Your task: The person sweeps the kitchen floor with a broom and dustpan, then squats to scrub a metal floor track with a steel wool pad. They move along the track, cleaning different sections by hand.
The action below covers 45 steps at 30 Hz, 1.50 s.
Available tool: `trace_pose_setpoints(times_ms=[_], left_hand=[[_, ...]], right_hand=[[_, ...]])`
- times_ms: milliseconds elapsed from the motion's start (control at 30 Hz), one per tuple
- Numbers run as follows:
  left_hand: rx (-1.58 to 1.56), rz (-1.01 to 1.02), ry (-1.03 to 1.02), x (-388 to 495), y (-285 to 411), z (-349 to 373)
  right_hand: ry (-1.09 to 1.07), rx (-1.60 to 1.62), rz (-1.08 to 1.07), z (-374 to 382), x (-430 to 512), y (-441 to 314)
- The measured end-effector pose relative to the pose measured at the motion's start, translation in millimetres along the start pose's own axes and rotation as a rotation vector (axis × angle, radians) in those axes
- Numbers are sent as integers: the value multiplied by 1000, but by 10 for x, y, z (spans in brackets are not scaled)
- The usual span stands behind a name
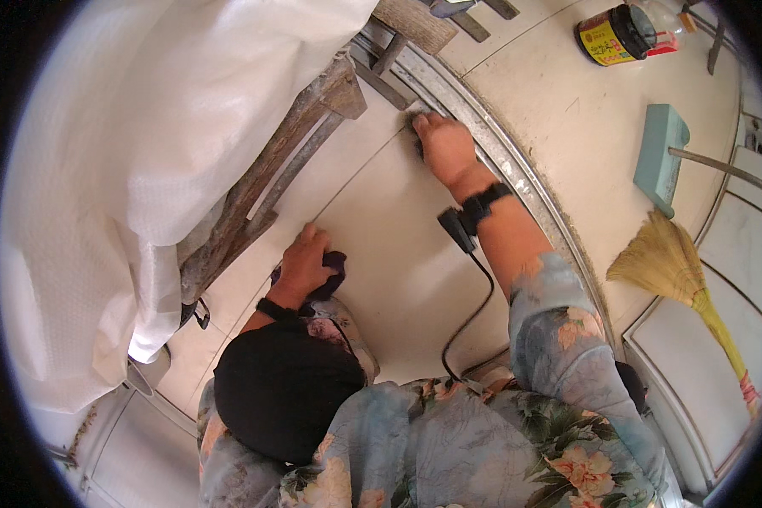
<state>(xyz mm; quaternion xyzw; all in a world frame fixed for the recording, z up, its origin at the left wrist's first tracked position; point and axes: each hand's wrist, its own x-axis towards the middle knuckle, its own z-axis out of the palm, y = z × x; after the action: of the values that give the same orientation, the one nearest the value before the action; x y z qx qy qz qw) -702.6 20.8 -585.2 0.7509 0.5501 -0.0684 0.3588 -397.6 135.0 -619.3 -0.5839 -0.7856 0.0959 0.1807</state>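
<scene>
My right hand (447, 145) is stretched forward, its fingers closed on a small dark pad (416, 132), mostly hidden, that I cannot identify further. It presses on the pale floor tile (406, 235), right beside a metal sliding-door track (501, 155). Nearer to my body, my left hand (305, 263) grips a crumpled dark purple cloth (333, 273) low over the floor. Black straps circle both wrists, and a cable hangs from the right one.
Left stands a wooden frame (273, 165) with white sheeting (184, 114) over it. Beyond the track are a green-blue dustpan (660, 155), a straw broom (667, 260) and a dark-lidded jar (613, 35). White panels (692, 368) line the right side.
</scene>
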Motion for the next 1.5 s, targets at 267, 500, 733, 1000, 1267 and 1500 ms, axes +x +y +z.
trace_pose_setpoints(times_ms=[267,500,733,1000,1267,1500], left_hand=[[-30,-28,-62,19,-8,-11],[0,-47,-79,14,-4,-19],[7,3,3,-5,4,-3],[-20,12,11,-5,6,-7],[26,-41,-38,8,4,19],[-6,12,-34,15,59,7]], right_hand=[[-370,-128,-69,-120,-335,-82],[-413,-170,-32,-8,-225,-78],[-201,-90,-3,32,-50,-34],[-150,-14,93,-100,-685,67],[-182,-196,510,-128,-982,7],[-20,-41,300,101,-290,-125]])
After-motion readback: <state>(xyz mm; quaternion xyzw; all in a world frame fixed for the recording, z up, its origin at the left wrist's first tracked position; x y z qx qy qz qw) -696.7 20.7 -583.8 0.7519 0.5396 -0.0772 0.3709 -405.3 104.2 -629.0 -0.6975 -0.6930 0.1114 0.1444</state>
